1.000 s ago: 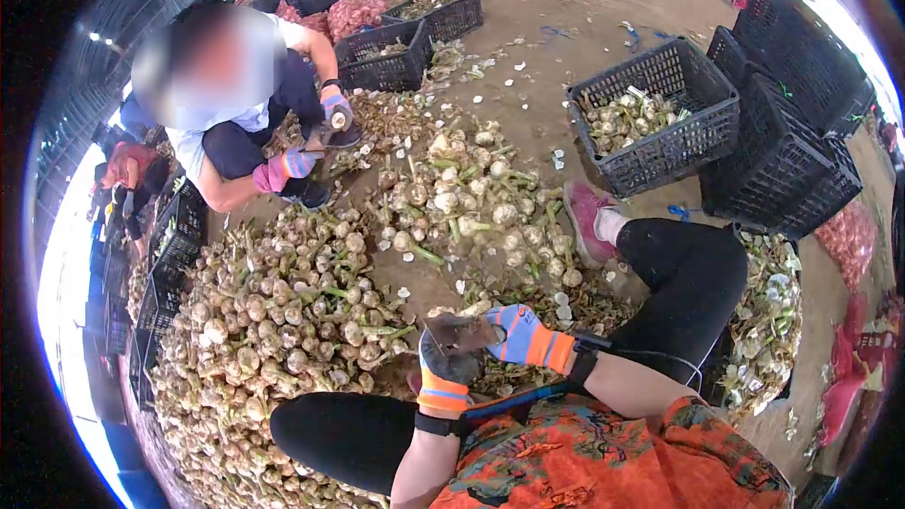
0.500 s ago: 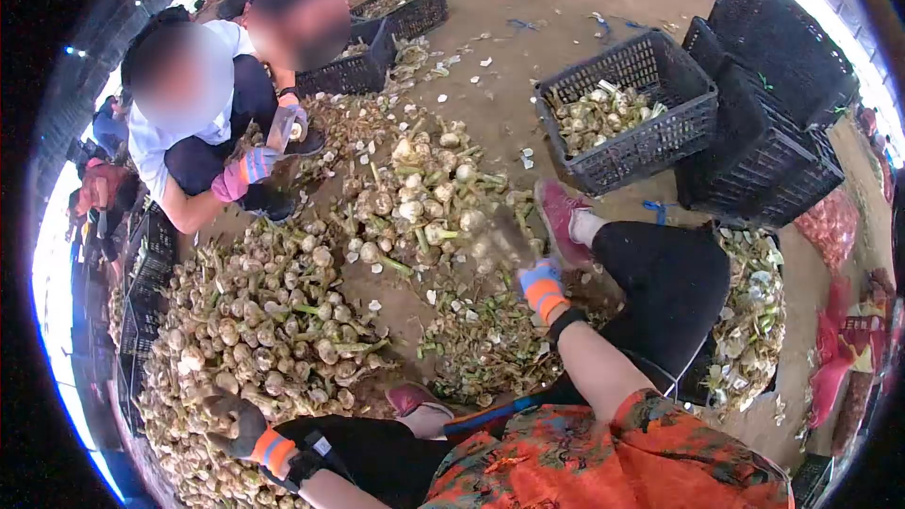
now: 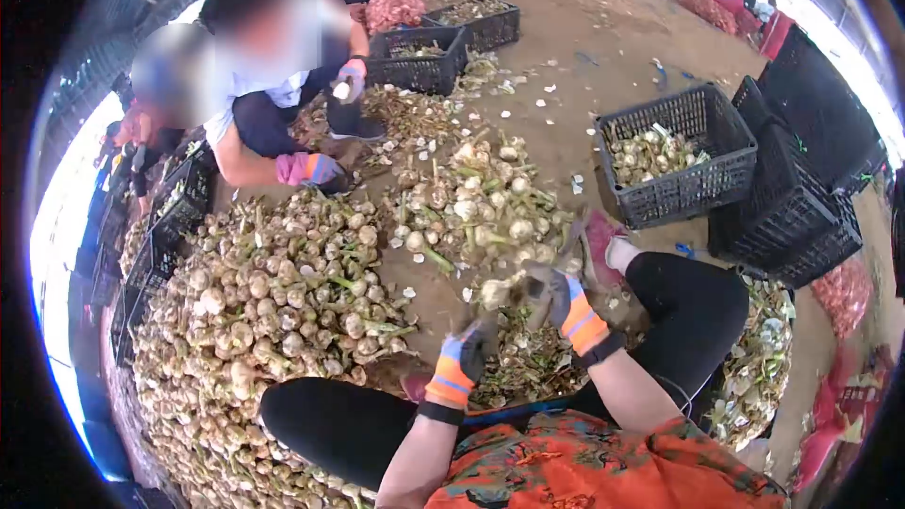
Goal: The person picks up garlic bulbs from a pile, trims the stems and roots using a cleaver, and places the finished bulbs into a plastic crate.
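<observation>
My left hand [image 3: 468,351], in a dark-palmed glove with an orange cuff, is closed at a garlic bulb [image 3: 495,294] in front of my lap. My right hand [image 3: 558,300], gloved alike, is closed just right of the bulb. A greyish blade, apparently a knife [image 3: 571,238], sticks up from it, blurred. Beyond my hands lies a heap of garlic with green stems [image 3: 471,193]. A larger garlic pile [image 3: 273,292] spreads on my left. Trimmed stems and skins [image 3: 528,358] cover the ground between my legs.
A black crate [image 3: 674,193] part-filled with garlic stands ahead right, with stacked crates [image 3: 787,207] beside it. A crate of scraps [image 3: 754,358] is by my right leg. A co-worker [image 3: 283,104] crouches opposite, holding a pale bulb. More crates [image 3: 415,71] stand behind.
My left hand has moved from the large pile to in front of my lap, beside my right hand, with a garlic bulb now there. My view has shifted, showing the scene further right.
</observation>
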The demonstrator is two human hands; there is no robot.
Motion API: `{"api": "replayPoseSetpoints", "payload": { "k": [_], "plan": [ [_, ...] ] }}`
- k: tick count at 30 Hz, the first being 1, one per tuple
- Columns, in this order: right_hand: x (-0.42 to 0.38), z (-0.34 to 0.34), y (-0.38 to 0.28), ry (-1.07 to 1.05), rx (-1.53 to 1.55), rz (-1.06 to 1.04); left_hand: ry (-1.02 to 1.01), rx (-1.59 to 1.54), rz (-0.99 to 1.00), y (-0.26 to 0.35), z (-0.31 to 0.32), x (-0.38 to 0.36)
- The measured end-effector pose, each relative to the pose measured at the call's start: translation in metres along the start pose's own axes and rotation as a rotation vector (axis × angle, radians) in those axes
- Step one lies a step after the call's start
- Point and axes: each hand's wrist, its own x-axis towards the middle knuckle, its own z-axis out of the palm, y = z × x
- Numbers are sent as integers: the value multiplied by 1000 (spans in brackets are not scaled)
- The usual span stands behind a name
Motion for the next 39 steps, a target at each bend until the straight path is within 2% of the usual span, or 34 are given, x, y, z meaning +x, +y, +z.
{"api": "replayPoseSetpoints", "payload": {
  "k": [1, 2, 3, 5, 6, 8, 9, 10, 12, 13, 14, 15, 17, 18, 20, 21, 22, 24, 27, 29, 32, 33, 34, 35, 37, 39],
  "plan": [
    [-2, 7, 1, -104, -14, 55, -101, 424, 269, -2, 2, 1],
    [-4, 14, 2, -207, -34, 107, -89, 818, 580, -4, 4, 2],
    [-4, 20, 29, -223, 169, 98, -41, 517, 471, -3, 10, -3],
    [-58, 69, -30, -339, 509, 121, -25, 129, 345, 13, 26, -16],
    [-54, 62, -22, -342, 508, 120, -25, 128, 348, 19, 25, -15],
    [-33, 36, 14, -515, -764, -434, -42, -90, 325, 27, 14, -10],
    [-27, 30, 23, -470, -552, -151, -170, -273, 332, 23, -1, -4],
    [-23, 28, 27, -361, -320, 103, -168, -275, 337, 25, 1, -6],
    [-23, 21, 30, -78, -922, -178, 55, 668, 739, 26, 11, -10],
    [-49, 50, -18, -25, -1146, -198, 103, 690, 778, 25, 22, -13],
    [-67, 67, -48, -20, -1147, -193, 100, 689, 772, 20, 10, -7],
    [-81, 80, -71, -168, -1336, -217, 75, 699, 758, 11, -10, 3],
    [-87, 86, -76, -403, -1641, -220, -30, -194, 455, 10, 1, -4],
    [-90, 90, -80, -398, -1640, -213, -110, -36, 460, 12, -3, -3],
    [-97, 100, -91, -492, -1682, -214, -112, -517, 47, 21, -5, 3],
    [-96, 100, -89, -480, -1693, -246, -110, -517, 42, 18, -5, 2],
    [-95, 101, -88, -480, -1691, -241, -40, -82, 252, 14, -6, 1],
    [-90, 103, -87, -523, -1729, -224, 32, 359, 451, 14, -3, -3],
    [-83, 98, -75, -529, -1724, -238, 125, 707, 507, 24, 12, -15],
    [-79, 95, -67, -543, -1736, -206, 54, -336, -105, 30, 16, -16],
    [-74, 90, -57, -514, -1719, -175, -44, -510, -177, 22, -5, -5],
    [-74, 89, -56, -523, -1718, -169, -49, -159, 50, 20, -3, -8],
    [-75, 88, -54, -531, -1715, -162, -44, -159, 44, 19, -2, -12],
    [-75, 87, -53, -529, -1713, -157, 26, 409, 241, 19, 0, -17],
    [-76, 84, -50, -500, -1721, -241, 91, 979, 427, 19, -1, -17],
    [-68, 79, -48, -507, -1740, -194, 139, 1161, 445, 17, -9, -18]
  ]
}}
